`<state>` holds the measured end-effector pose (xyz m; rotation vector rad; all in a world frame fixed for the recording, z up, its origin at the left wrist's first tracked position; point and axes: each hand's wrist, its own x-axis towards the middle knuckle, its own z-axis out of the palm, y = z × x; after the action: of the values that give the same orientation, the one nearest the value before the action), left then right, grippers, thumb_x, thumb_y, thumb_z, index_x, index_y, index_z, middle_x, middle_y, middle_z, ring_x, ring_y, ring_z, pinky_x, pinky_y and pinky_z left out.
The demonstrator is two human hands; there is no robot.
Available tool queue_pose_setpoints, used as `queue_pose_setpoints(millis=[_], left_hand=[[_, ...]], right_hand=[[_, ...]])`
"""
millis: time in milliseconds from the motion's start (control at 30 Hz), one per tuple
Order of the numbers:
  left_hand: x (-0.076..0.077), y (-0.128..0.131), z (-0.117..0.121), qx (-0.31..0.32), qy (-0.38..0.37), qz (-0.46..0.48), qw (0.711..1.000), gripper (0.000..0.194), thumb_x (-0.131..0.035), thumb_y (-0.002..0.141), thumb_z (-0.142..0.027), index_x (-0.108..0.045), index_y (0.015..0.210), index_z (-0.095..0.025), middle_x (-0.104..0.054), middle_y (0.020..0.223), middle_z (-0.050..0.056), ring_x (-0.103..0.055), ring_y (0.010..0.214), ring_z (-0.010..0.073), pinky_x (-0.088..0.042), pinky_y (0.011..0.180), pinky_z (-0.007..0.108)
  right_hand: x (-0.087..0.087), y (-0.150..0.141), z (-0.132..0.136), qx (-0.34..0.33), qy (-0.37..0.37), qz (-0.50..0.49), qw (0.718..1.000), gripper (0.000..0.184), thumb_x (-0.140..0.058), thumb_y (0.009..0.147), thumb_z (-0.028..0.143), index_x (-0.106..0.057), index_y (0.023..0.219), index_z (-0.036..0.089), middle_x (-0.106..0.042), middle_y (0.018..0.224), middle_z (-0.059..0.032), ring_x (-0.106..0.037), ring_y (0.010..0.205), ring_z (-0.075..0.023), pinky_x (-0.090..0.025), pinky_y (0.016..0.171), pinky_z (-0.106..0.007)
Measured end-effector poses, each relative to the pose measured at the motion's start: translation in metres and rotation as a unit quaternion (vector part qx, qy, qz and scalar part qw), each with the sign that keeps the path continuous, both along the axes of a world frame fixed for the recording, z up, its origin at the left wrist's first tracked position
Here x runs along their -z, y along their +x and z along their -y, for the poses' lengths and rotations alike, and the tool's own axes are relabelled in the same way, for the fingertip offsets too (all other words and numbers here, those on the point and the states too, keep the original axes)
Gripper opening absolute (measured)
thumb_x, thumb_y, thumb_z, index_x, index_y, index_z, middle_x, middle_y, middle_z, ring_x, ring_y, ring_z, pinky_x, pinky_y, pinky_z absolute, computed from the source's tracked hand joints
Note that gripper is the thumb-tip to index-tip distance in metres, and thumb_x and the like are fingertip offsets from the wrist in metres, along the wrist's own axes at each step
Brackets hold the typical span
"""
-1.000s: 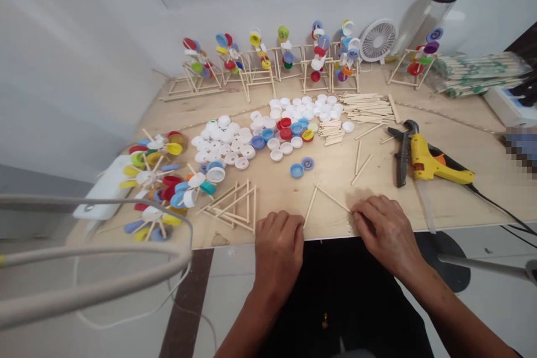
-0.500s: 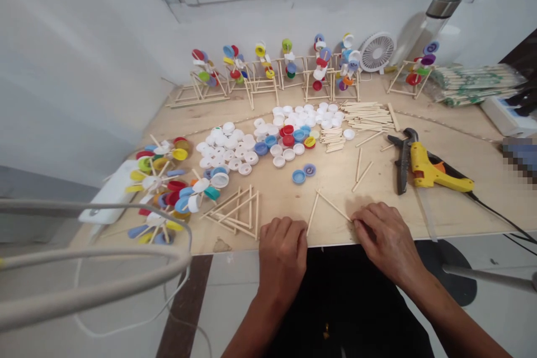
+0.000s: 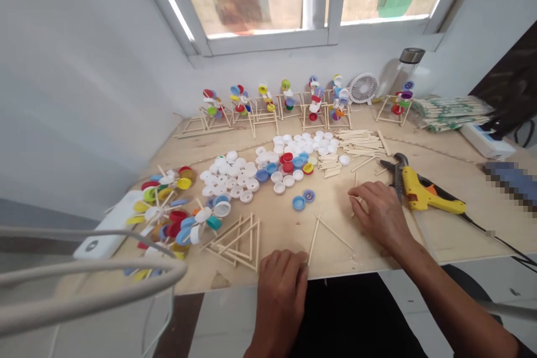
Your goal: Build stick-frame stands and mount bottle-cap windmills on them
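Note:
Two thin wooden sticks (image 3: 334, 232) meet at a point on the table and form an open V. My left hand (image 3: 282, 285) rests at the table's front edge, fingers curled, its thumb and forefinger closed at the lower end of the V's left stick (image 3: 313, 241). Further right, my right hand (image 3: 380, 213) reaches over the loose sticks, with thumb and forefinger closing around a short stick (image 3: 356, 180) that its fingers partly hide. Left of my left hand lie several triangles of glued sticks (image 3: 257, 246).
White bottle caps (image 3: 230, 173) and coloured caps (image 3: 287, 166) cover the middle. Stick bundles (image 3: 361, 142) lie behind my right hand, a yellow glue gun (image 3: 432, 193) to its right. Cap wheels (image 3: 174, 224) stand left; finished stick-and-cap models (image 3: 314, 106) line the back. A cable (image 3: 126, 285) crosses the lower left.
My right hand has let go of the V's right stick and moved up to the loose sticks. My left hand stays by the left stick. The view has tilted upward.

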<state>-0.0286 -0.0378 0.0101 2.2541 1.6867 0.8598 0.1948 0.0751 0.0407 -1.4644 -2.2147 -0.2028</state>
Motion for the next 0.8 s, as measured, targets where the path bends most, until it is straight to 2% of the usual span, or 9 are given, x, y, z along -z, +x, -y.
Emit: queue_pose_setpoints(millis=[167,433,633,800], left_hand=[[0.004,-0.001,-0.001,0.0,0.007,0.0,1.0,0.016,-0.046,0.087,-0.011,-0.058,0.093,-0.02,-0.06,0.077,0.003,-0.052,0.073,0.0186,-0.036,0.069,0.033],[0.009,0.0,-0.002,-0.011,0.024,0.003,1.0,0.015,-0.046,0.087,-0.01,-0.058,0.087,-0.021,-0.058,0.075,0.002,-0.051,0.072,0.0194,-0.034,0.068,0.033],[0.009,-0.002,-0.001,-0.01,0.028,0.01,1.0,0.017,-0.046,0.087,-0.009,-0.058,0.087,-0.021,-0.059,0.075,0.002,-0.051,0.072,0.019,-0.035,0.068,0.033],[0.006,-0.001,0.0,-0.009,0.022,0.012,1.0,0.017,-0.046,0.087,-0.009,-0.058,0.086,-0.021,-0.058,0.075,0.002,-0.051,0.072,0.019,-0.036,0.068,0.033]], right_hand=[[-0.005,-0.015,-0.027,0.032,-0.083,0.054,0.995,0.017,-0.051,0.087,0.022,-0.067,0.089,0.021,-0.069,0.09,-0.0051,-0.054,0.085,-0.0197,-0.028,0.071,-0.031],[-0.002,-0.029,-0.06,0.062,-0.116,0.114,0.985,0.018,-0.051,0.086,0.019,-0.068,0.089,0.021,-0.069,0.093,-0.0067,-0.053,0.09,-0.0223,-0.026,0.072,-0.032],[-0.004,-0.033,-0.071,0.053,-0.138,0.164,0.975,0.019,-0.048,0.09,0.022,-0.067,0.087,0.019,-0.067,0.095,-0.0091,-0.052,0.095,-0.024,-0.026,0.073,-0.033],[-0.012,-0.03,-0.08,0.012,-0.159,0.2,0.967,0.013,-0.051,0.087,0.019,-0.064,0.087,0.019,-0.068,0.095,-0.0069,-0.053,0.095,-0.022,-0.026,0.073,-0.032]])
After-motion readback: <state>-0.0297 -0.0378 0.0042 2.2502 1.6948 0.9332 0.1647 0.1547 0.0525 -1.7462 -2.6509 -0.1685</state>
